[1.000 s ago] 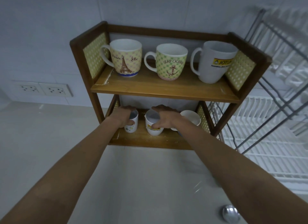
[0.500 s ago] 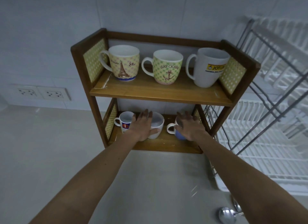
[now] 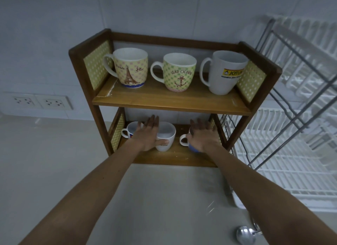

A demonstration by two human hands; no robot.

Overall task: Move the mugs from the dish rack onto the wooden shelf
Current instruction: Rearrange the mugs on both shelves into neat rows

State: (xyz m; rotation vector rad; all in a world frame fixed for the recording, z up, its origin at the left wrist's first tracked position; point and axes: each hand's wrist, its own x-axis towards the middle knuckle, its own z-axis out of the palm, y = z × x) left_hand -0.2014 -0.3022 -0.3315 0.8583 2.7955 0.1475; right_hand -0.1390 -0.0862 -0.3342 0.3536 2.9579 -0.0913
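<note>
Where the wooden shelf [image 3: 171,103] stands on the pale desk [image 3: 54,153], its right post sits just beside the white dish rack [image 3: 291,153]; open desk lies to the left and front. Top board: Eiffel mug [image 3: 130,68], anchor mug [image 3: 179,72], white logo mug [image 3: 225,72], in a row with small gaps, the last close against the right side panel. Lower board, under low headroom: small white mug [image 3: 130,130] at left, white cup [image 3: 166,137] mid, blue-bottomed cup [image 3: 191,146] right. Left hand [image 3: 148,135] flat, fingers [image 3: 152,121] straight and together, over the white cup's near rim, thumb on its side. Right hand [image 3: 202,135] open, fingers spread, covering the blue-bottomed cup, gripping nothing. A metal ladle bowl [image 3: 245,234] lies at the desk's near edge.
</note>
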